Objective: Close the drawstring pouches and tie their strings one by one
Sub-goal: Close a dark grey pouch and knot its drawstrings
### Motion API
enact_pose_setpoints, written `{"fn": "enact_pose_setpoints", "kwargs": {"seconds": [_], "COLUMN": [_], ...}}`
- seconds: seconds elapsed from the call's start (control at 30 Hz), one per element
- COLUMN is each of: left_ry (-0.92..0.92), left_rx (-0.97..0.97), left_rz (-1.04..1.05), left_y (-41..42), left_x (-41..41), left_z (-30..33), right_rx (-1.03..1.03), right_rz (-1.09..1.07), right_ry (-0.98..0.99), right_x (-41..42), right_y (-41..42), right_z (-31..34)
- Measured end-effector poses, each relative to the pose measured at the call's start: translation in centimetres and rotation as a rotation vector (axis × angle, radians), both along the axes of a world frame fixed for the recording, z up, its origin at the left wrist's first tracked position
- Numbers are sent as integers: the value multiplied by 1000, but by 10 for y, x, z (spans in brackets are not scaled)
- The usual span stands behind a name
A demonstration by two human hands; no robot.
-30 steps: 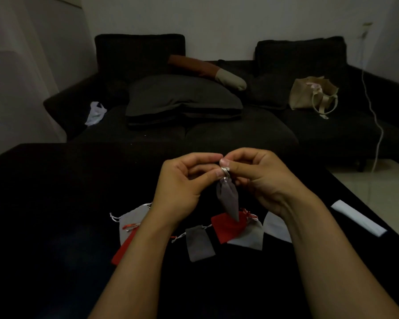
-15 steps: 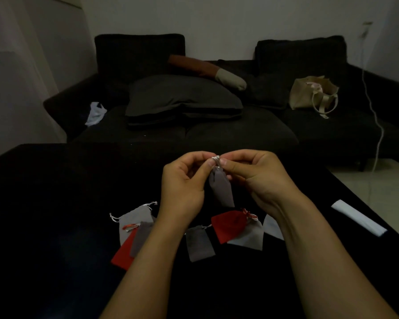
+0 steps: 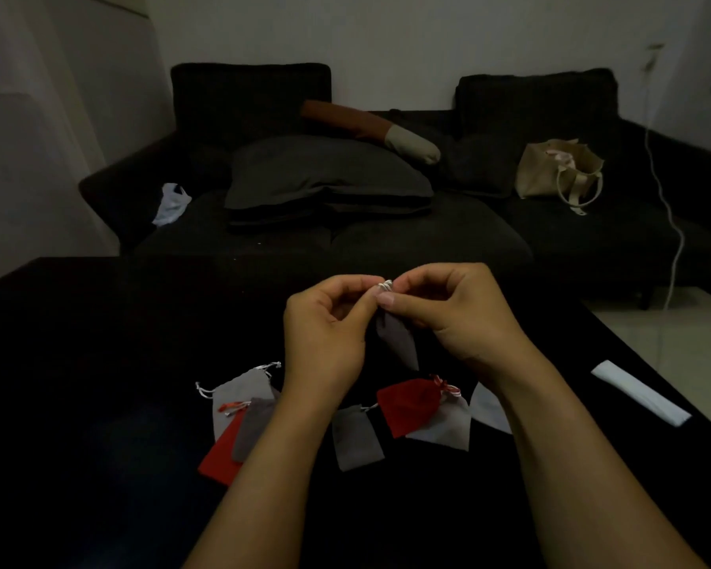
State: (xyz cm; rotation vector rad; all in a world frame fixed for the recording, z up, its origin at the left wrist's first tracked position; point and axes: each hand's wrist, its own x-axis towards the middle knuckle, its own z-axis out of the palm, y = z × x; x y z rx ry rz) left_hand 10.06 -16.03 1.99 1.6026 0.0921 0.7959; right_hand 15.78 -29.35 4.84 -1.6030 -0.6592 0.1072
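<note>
In the middle of the frame, the left hand and right hand both pinch the white string of a hanging gray pouch above the black table.

Arms: two bare forearms, no sleeves in view.
Left hand: bare, ungloved.
Right hand: bare, short thumbnail.

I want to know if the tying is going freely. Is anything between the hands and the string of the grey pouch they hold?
Nothing visible is. The left hand and right hand both pinch the white string directly at the top of the grey pouch, which hangs above the other pouches on the table.
</note>
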Motion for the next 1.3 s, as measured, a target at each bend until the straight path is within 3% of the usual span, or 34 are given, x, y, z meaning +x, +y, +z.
{"fn": "enact_pose_setpoints", "kwargs": {"seconds": [0.4,0.57,0.73,0.87,1.03,1.3], "left_ry": [97,-16,-42,-61,-85,-116], "left_rx": [-165,-21,93,63,186,446], "left_rz": [-238,-188,-137,-128,-104,22], "left_y": [8,9,7,5,10,17], "left_x": [-8,-7,-5,-3,-3,-4], "left_z": [7,7,3,3,3,3], "right_rx": [-62,9,-98,-24,164,263], "right_rz": [247,316,174,124,108,68], "right_ry": [170,243,231,298,455,647], "right_x": [11,11,9,6,3,1], "right_y": [-12,-10,-4,4,12,24], "right_z": [-3,-4,-2,-4,-5,-14]}}
